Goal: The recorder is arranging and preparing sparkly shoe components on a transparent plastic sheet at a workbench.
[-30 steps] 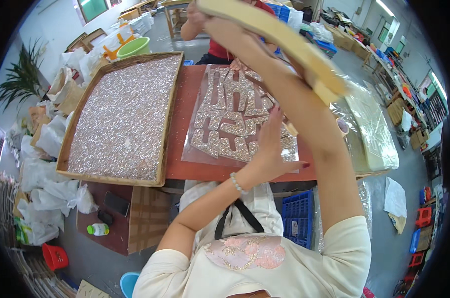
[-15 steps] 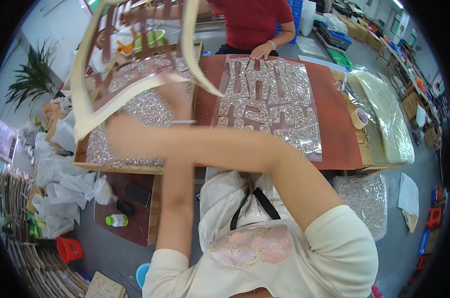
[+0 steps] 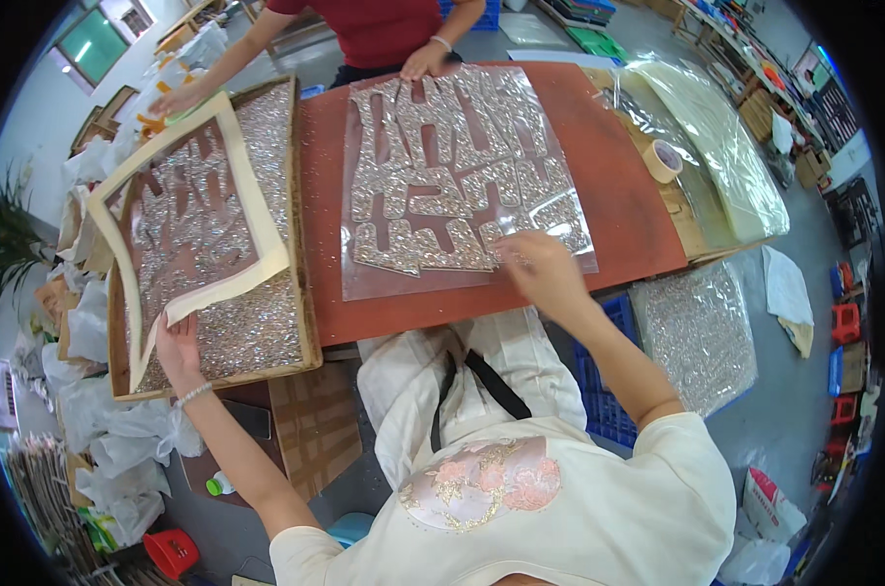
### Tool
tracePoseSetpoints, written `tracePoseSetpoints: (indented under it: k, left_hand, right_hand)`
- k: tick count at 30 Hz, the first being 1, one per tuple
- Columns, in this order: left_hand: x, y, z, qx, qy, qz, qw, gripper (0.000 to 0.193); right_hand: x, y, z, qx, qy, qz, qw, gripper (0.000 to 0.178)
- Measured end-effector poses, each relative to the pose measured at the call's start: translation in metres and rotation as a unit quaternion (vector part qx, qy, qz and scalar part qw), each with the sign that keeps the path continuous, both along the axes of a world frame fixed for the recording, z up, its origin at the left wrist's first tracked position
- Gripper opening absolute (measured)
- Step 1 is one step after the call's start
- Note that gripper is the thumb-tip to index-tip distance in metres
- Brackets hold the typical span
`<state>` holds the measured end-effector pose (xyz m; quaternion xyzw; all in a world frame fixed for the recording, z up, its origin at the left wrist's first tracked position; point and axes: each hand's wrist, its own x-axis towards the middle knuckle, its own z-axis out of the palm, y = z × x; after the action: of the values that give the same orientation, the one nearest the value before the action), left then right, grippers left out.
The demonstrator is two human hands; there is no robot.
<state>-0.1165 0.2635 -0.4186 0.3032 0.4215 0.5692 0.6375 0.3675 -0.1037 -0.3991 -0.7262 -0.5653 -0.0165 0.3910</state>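
Holding the frame [image 3: 254, 200] over the tray [image 3: 310, 332] is, I judge, the step; left hand [image 3: 179, 354] with fingers closed on its near edge, right hand [image 3: 547, 275] at the sheet [image 3: 462, 260] on the bench [image 3: 630, 200], its fingers' grip unclear to me; next move likely wants steady left support.

The right hand [image 3: 545, 272] is blurred, its contact with the glittery sheet [image 3: 464, 186] hard to tell; the co-worker [image 3: 379, 29] is cropped above.

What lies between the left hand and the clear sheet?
Glitter in the tray, its wooden rim, then red tabletop; the head view shows this.
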Motion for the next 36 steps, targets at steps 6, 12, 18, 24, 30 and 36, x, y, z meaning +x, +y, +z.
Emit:
tracePoseSetpoints:
  k: [6,12,18,24,30,36]
  left_hand:
    - [0.083,-0.07,-0.009,0.071,0.543,-0.113,0.829,0.039]
    - [0.153,-0.094,-0.037,0.154,0.707,-0.135,0.677,0.03]
    - [0.181,-0.115,-0.055,0.212,0.717,-0.069,0.66,0.015]
    - [0.209,-0.123,-0.058,0.303,0.761,-0.032,0.573,0.016]
    - [0.216,-0.119,-0.057,0.288,0.753,-0.023,0.591,0.018]
    - [0.221,-0.126,-0.047,0.268,0.746,-0.047,0.607,0.02]
  right_hand:
    - [0.085,-0.062,-0.043,-0.077,-0.088,-0.236,0.965,0.034]
    - [0.127,-0.064,-0.068,-0.134,0.018,-0.277,0.951,0.053]
    - [0.149,-0.06,-0.077,-0.169,0.098,-0.278,0.941,0.055]
    - [0.183,-0.064,-0.071,-0.19,0.201,-0.282,0.918,0.044]
    - [0.197,-0.056,-0.079,-0.191,0.228,-0.267,0.917,0.026]
    - [0.179,-0.065,-0.08,-0.065,0.175,-0.264,0.946,0.017]
